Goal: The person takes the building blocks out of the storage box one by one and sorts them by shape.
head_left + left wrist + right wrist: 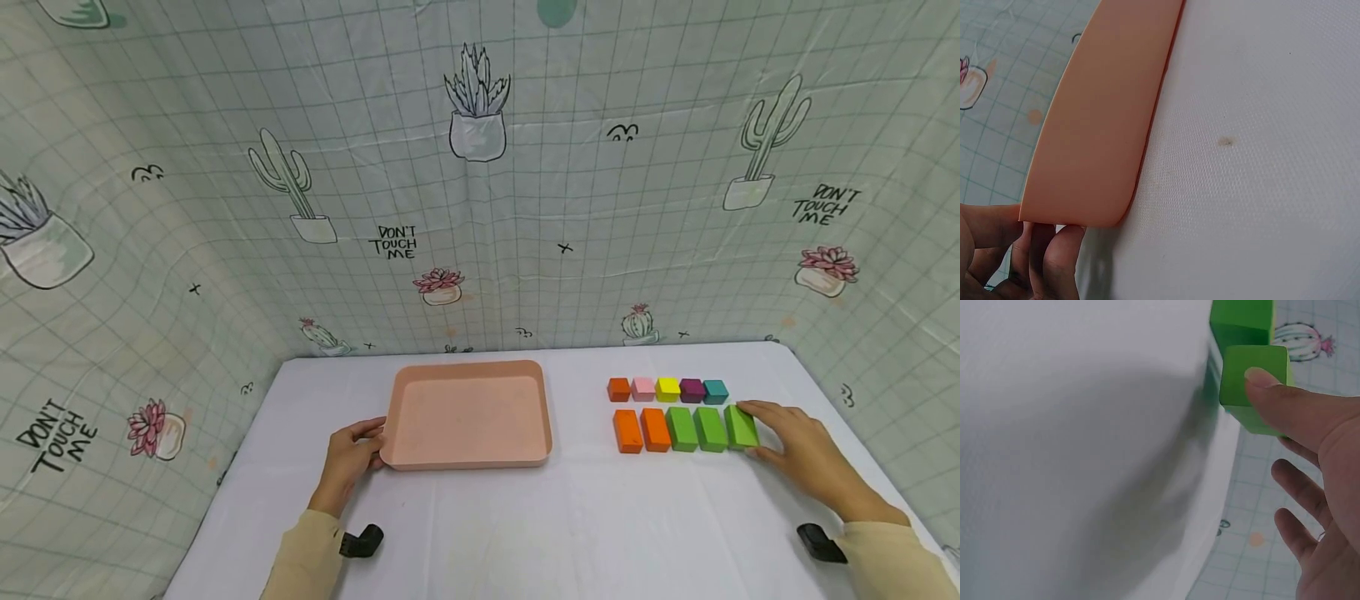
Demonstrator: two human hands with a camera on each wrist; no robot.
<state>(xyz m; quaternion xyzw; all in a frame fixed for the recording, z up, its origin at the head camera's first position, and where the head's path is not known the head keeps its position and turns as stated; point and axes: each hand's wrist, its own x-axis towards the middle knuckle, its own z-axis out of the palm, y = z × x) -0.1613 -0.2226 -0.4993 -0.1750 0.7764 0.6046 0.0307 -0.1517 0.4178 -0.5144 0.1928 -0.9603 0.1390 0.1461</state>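
A shallow peach tray [468, 464] lies on the white table, left of the blocks. My left hand [352, 457] holds its left side near the front corner; in the left wrist view, curled fingers [1063, 256] meet the tray's wall [1094, 125]. On the right, my right hand [806, 454] pinches the rightmost green block [742, 429], the last in a row of larger blocks. Up close in the right wrist view, the thumb [1263, 378] presses the near end of this green block [1235, 375]; the fingertip opposite is hidden behind it.
Beside the pinched block stand two more green blocks [696, 429] and two orange blocks [642, 431]. Behind them runs a row of small cubes: orange [618, 389], pink [643, 388], yellow [667, 389], purple [692, 390] and teal [716, 392]. A patterned cloth [525, 192] surrounds the table's back and sides.
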